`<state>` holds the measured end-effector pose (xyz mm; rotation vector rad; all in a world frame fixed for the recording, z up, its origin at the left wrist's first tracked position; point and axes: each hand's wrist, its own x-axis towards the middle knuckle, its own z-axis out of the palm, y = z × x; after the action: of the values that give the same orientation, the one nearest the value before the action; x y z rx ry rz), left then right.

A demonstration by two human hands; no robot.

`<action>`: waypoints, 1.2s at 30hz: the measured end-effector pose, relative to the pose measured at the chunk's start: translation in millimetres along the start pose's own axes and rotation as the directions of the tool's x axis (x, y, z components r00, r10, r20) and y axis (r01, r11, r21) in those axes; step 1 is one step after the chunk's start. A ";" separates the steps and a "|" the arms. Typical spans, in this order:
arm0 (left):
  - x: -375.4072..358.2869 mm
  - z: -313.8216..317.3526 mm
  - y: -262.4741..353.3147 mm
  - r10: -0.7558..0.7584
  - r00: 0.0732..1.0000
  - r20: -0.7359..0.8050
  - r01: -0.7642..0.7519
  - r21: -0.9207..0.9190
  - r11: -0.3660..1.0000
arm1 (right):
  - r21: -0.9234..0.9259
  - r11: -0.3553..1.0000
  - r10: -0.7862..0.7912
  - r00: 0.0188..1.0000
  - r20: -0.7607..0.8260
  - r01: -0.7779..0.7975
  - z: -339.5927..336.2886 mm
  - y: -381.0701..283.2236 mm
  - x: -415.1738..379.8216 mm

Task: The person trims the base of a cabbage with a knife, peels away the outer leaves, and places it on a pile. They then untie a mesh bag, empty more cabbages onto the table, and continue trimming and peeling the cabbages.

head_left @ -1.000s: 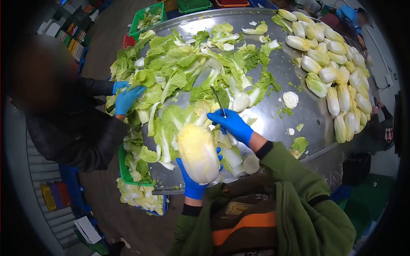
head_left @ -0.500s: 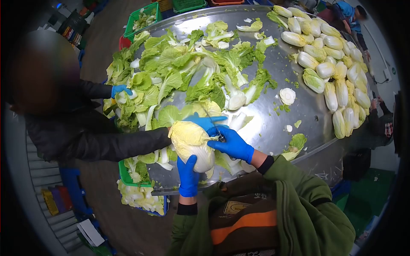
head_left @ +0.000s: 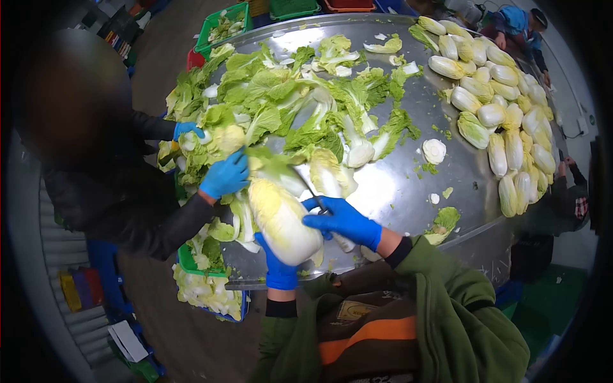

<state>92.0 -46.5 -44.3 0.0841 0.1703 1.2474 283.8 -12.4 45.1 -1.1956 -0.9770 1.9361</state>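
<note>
My left hand (head_left: 280, 265), in a blue glove, holds a napa cabbage (head_left: 281, 223) from below, its yellow leafy top pointing up and away from me. My right hand (head_left: 348, 222), also gloved in blue, is closed round a knife (head_left: 309, 184) just right of the cabbage, with the blade pointing up and left. Loose green outer leaves (head_left: 274, 167) lie beyond the cabbage top. Another cabbage (head_left: 329, 172) rests on the metal table (head_left: 408, 175) behind the knife.
A co-worker (head_left: 140, 172) at the left reaches over the leaf pile (head_left: 262, 86) with two blue-gloved hands. Many trimmed cabbages (head_left: 504, 115) are heaped at the right. Crates (head_left: 220, 29) stand beyond the far edge. Other people (head_left: 520, 29) are at the right.
The co-worker's near hand has drawn back left from beside my cabbage. The held cabbage has turned and shows more of its length. My right hand has shifted slightly, still with the knife.
</note>
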 end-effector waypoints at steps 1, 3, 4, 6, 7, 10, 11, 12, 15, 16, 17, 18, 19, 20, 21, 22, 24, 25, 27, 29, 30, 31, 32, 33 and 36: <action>2.9 10.2 -1.2 0.028 0.979 -0.203 0.027 0.264 0.964 | 0.038 0.999 -0.029 0.998 -0.047 0.031 -0.8 2.8 4.1; 5.0 28.7 -0.3 0.115 0.933 -0.340 0.087 0.526 0.846 | 0.076 0.995 -0.060 0.993 -0.099 0.067 -4.6 7.5 8.3; 2.0 23.2 0.4 0.113 0.932 -0.343 0.090 0.524 0.847 | -0.045 0.996 -0.088 0.986 -0.145 0.082 -5.0 10.7 7.1; -13.9 0.3 3.3 0.081 0.917 -0.390 0.137 0.501 0.855 | -0.158 0.984 -0.105 0.979 -0.177 0.077 1.4 18.9 2.0; -20.2 -11.1 5.9 0.112 0.951 -0.289 0.103 0.636 0.765 | -0.194 0.977 -0.131 0.972 -0.193 0.093 4.8 20.2 0.3; -20.7 -4.0 2.9 0.121 0.966 -0.229 0.063 0.662 0.747 | -0.202 0.975 -0.130 0.972 -0.195 0.090 6.2 21.1 3.3; -19.8 -9.2 3.0 0.095 0.946 -0.309 0.110 0.584 0.804 | -0.305 0.935 -0.240 0.958 -0.157 0.184 3.2 25.3 10.4; -21.8 -12.6 3.5 0.093 0.947 -0.307 0.111 0.585 0.803 | -0.400 0.874 -0.343 0.933 -0.110 0.274 0.3 28.8 14.7; -24.3 -8.0 2.6 0.086 0.935 -0.345 0.189 0.688 0.701 | -0.379 0.914 -0.181 0.982 -0.052 0.149 -6.2 27.3 11.9; -24.5 -4.3 3.7 0.090 0.950 -0.299 0.163 0.721 0.674 | -0.381 0.913 -0.183 0.982 -0.055 0.149 -7.2 25.2 11.5; -25.6 -2.0 4.1 0.095 0.962 -0.255 0.136 0.752 0.646 | -0.387 0.914 -0.145 0.989 -0.033 0.121 -7.3 23.6 11.3; -26.7 -1.2 2.7 0.096 0.961 -0.257 0.136 0.751 0.647 | -0.392 0.915 -0.107 0.994 -0.010 0.094 -6.9 22.7 11.0; -27.5 -0.5 1.1 0.124 0.956 -0.266 0.122 0.743 0.658 | -0.392 0.915 -0.104 0.995 -0.007 0.093 -6.2 21.8 10.5; -28.2 0.1 0.4 0.151 0.950 -0.275 0.108 0.738 0.667 | -0.383 0.920 -0.100 0.995 -0.015 0.086 -5.6 21.1 10.1; -28.6 0.8 0.2 0.152 0.949 -0.275 0.107 0.738 0.666 | -0.375 0.924 -0.096 0.995 -0.025 0.080 -5.5 20.7 10.1; -28.8 1.4 -0.8 0.168 0.953 -0.254 0.091 0.763 0.640 | -0.375 0.924 -0.097 0.995 -0.024 0.081 -6.1 21.3 10.5; -26.7 3.5 -6.5 0.179 0.957 -0.229 0.074 0.786 0.613 | -0.386 0.918 -0.102 0.995 0.004 0.095 -9.1 23.9 12.3; -24.9 5.2 -11.6 0.229 0.945 -0.234 0.053 0.800 0.598 | -0.386 0.918 -0.101 0.995 0.003 0.094 -8.2 29.8 12.6; -19.5 3.3 -17.0 0.280 0.930 -0.239 0.034 0.813 0.581 | -0.402 0.872 -0.319 0.947 -0.029 0.281 -1.8 38.9 11.0; -9.6 -0.5 -18.8 0.416 0.834 -0.363 -0.045 0.707 0.706 | -0.341 0.912 -0.271 0.959 -0.087 0.227 -1.7 33.3 7.4; -5.7 3.1 -13.1 0.419 0.836 -0.355 -0.052 0.708 0.705 | -0.278 0.944 -0.224 0.964 -0.144 0.177 -3.6 26.8 8.5; -7.5 7.5 -2.0 0.185 0.914 -0.361 -0.035 0.386 0.922 | -0.053 0.995 -0.097 0.955 -0.279 0.086 -12.9 24.1 11.9; -12.5 11.5 7.9 -0.035 0.960 -0.277 0.040 0.012 0.999 | 0.108 0.983 -0.100 0.929 -0.357 0.148 -30.5 28.5 22.5; -16.1 7.9 13.1 -0.119 0.976 -0.183 0.085 -0.184 0.979 | 0.040 0.992 -0.093 0.914 -0.394 0.118 -41.4 11.5 22.8; -15.8 9.9 15.3 -0.156 0.988 -0.008 0.152 -0.188 0.970 | -0.165 0.984 -0.123 0.911 -0.394 0.061 -37.0 -1.5 22.8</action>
<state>74.6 -56.3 -30.8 -0.1037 0.0767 1.1040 309.6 16.5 25.2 -1.5304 -0.9456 1.4773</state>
